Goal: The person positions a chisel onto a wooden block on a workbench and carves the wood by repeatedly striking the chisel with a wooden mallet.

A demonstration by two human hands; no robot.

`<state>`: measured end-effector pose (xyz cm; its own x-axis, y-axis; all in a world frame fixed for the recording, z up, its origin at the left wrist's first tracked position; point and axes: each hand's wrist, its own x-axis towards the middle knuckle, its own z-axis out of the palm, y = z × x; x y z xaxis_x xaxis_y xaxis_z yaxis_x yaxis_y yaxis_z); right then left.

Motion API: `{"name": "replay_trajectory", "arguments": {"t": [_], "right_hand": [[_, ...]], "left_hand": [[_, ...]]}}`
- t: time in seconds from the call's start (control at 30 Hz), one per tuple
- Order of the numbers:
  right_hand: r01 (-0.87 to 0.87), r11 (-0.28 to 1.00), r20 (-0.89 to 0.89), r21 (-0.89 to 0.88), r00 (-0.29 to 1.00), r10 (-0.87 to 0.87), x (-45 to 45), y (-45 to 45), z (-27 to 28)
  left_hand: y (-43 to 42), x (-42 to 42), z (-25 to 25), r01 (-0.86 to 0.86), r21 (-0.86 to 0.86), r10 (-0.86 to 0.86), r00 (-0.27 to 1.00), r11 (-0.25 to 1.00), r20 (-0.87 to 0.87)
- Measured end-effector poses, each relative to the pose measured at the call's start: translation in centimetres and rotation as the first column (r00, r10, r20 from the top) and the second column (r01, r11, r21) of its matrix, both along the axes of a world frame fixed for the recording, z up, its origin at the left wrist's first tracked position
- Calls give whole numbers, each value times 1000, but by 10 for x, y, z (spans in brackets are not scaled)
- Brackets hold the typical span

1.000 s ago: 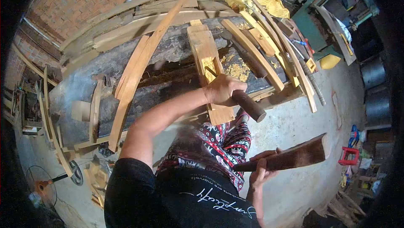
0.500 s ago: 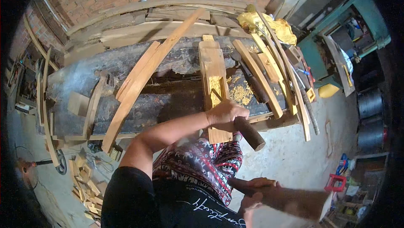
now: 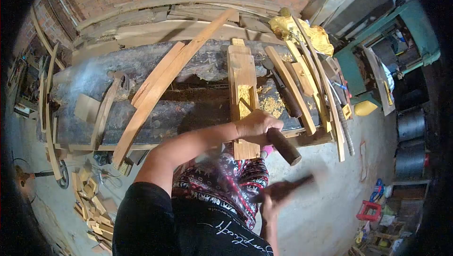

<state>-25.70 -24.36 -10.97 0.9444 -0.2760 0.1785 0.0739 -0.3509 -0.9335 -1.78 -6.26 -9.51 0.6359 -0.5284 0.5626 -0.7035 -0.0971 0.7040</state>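
My left hand [image 3: 257,123] is wrapped around a chisel with a thick, dark round handle [image 3: 285,147]. The chisel's blade slants into a slot in a light wooden workpiece [image 3: 243,69], which lies across the dark bench and juts over its front edge. Yellow wood chips [image 3: 271,105] fill part of the slot and are scattered to its right. Lower right, my right hand [image 3: 272,200] grips a wooden mallet [image 3: 299,183], smeared by motion and apart from the chisel handle. Exactly how the fingers lie on the mallet is blurred.
Long wooden strips [image 3: 177,76] lie left of the workpiece, more strips [image 3: 292,88] to its right. A hammer [image 3: 118,77] rests on the left of the bench [image 3: 71,88]. Offcuts [image 3: 96,209] are piled on the floor. A green machine [image 3: 351,69] stands at right.
The mallet and my right hand have swung up and to the left, nearer the chisel handle. My left hand keeps its hold on the chisel in the slot. The view has shifted slightly.
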Motion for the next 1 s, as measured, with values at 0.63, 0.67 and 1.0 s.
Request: {"name": "replay_trajectory", "arguments": {"t": [0.63, 0.67, 1.0], "right_hand": [[152, 971, -77, 184, 987, -140, 6, 17, 80], [61, 978, -21, 198, 998, -58, 9, 12, 95], [193, 980, -290, 36, 941, -175, -17, 3, 2]], "left_hand": [[-8, -3, -18, -92, -41, 99, 974, 995, 204], [-9, 2, -20, -95, -24, 98, 967, 995, 234], [9, 6, 28, -117, -218, 121, 993, 969, 7]]}}
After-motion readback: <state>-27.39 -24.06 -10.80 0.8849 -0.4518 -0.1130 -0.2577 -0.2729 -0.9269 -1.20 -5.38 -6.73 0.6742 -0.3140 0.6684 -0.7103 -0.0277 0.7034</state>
